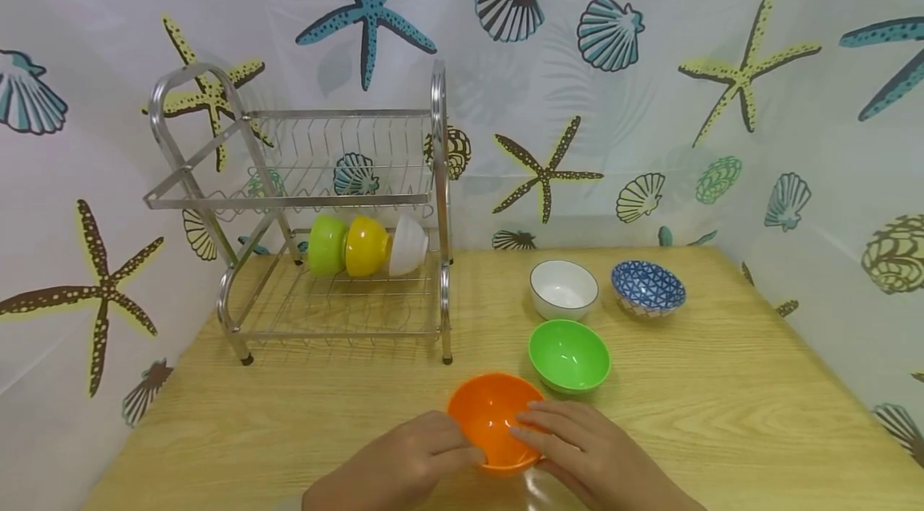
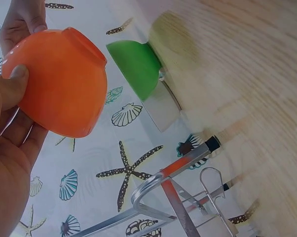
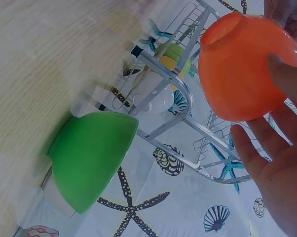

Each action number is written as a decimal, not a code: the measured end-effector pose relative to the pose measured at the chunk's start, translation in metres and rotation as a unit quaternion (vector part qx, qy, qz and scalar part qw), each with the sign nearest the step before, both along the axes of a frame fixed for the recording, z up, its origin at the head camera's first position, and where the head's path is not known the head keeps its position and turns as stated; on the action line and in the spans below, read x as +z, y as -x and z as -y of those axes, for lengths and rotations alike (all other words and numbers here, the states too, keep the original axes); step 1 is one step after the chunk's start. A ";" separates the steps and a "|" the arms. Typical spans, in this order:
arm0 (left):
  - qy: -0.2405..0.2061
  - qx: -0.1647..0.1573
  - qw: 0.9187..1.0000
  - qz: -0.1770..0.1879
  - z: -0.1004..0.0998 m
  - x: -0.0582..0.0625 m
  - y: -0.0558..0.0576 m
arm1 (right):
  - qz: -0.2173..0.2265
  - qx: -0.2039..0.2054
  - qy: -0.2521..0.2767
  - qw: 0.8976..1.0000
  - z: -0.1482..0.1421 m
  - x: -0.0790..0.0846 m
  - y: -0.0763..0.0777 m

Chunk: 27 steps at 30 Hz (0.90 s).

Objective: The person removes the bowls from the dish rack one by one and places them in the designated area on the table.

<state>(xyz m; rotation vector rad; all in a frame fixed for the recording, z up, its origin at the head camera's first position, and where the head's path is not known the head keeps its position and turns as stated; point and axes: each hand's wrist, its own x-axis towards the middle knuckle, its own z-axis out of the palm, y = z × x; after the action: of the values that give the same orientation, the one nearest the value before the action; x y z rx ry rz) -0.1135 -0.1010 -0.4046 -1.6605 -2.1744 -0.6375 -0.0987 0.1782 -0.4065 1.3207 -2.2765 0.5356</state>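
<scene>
Both hands hold an orange bowl [image 1: 491, 415] above the near part of the table, its inside facing up in the head view. My left hand [image 1: 407, 455] grips the left rim, thumb against the outer wall in the left wrist view. On the right side, my right hand [image 1: 588, 447] has its thumb outside and its fingers over the rim into the bowl. The bowl's foot stands off the tabletop in both wrist views. Just behind it, a green bowl [image 1: 569, 357] sits upright on the table.
A white bowl [image 1: 564, 290] and a blue patterned bowl [image 1: 648, 288] stand behind the green one. At the back left is a two-tier metal dish rack [image 1: 332, 333]. On its lower tier a lime bowl [image 1: 326, 245], a yellow bowl [image 1: 366, 246] and another white bowl [image 1: 409, 246] stand on edge.
</scene>
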 end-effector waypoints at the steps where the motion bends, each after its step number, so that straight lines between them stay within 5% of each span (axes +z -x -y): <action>1: 0.002 -0.001 1.000 0.001 0.000 0.000 0.000 | -0.001 0.000 0.001 1.000 0.000 0.000 0.000; 15: 0.016 -0.006 1.000 -0.017 -0.003 0.005 0.001 | 0.001 0.000 -0.005 1.000 -0.004 0.000 0.001; 27: 0.028 0.003 1.000 0.007 -0.004 0.008 0.003 | -0.025 0.029 -0.010 0.999 -0.007 -0.001 0.005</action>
<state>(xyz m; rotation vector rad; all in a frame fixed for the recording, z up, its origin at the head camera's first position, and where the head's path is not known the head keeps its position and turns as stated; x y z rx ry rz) -0.1169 -0.0973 -0.3964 -1.6829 -2.2253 -0.5930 -0.1037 0.1852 -0.4073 1.3989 -2.2134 0.4942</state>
